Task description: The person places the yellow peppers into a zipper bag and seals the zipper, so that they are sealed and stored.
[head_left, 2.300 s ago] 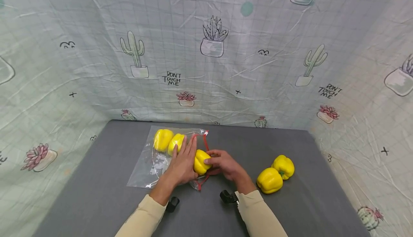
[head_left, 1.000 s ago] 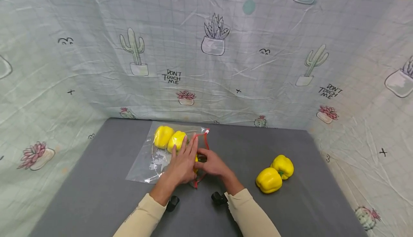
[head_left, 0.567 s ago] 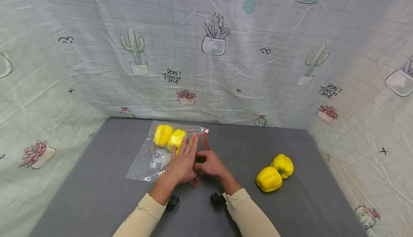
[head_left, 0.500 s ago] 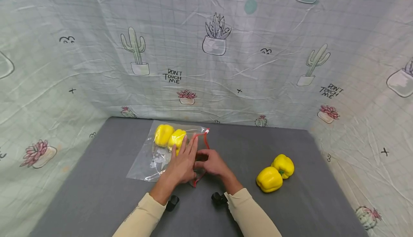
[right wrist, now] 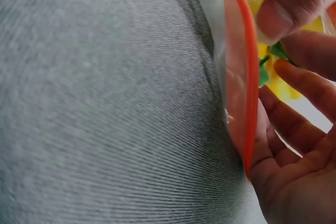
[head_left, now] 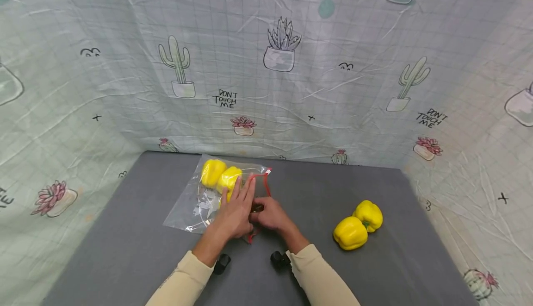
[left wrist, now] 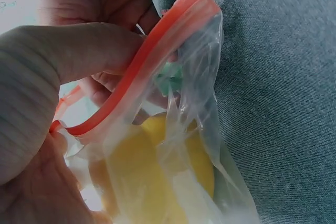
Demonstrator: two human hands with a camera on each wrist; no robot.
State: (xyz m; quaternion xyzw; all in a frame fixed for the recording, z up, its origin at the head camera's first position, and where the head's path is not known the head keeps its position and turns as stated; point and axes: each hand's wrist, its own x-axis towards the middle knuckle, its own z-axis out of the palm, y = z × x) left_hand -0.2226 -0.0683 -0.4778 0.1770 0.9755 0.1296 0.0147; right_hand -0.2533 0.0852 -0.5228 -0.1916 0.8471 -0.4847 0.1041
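In the head view, a clear zip bag [head_left: 187, 211] with a red zip edge lies flat on the table. Two yellow bell peppers, one at the far corner [head_left: 213, 173], show through it, and a third bell pepper [left wrist: 144, 174] sits just inside the mouth, its green stem facing out. My left hand [head_left: 233, 213] lies over the bag, fingers straight on top; its thumb is at the zip edge, holding the mouth. My right hand [head_left: 270, 213] reaches into the mouth from the right. Its loosely bent, spread fingers are at the third pepper's stem end and do not wrap it.
Two more yellow bell peppers, a nearer one [head_left: 350, 233] and a farther one [head_left: 368, 215], touch each other on the grey table [head_left: 316, 190] to the right. A patterned cloth [head_left: 204, 65] hangs behind and on both sides.
My right hand has moved left, sending the third pepper from the bag's mouth inward under my left hand, and its grip on it has loosened. The left hand stays in place.
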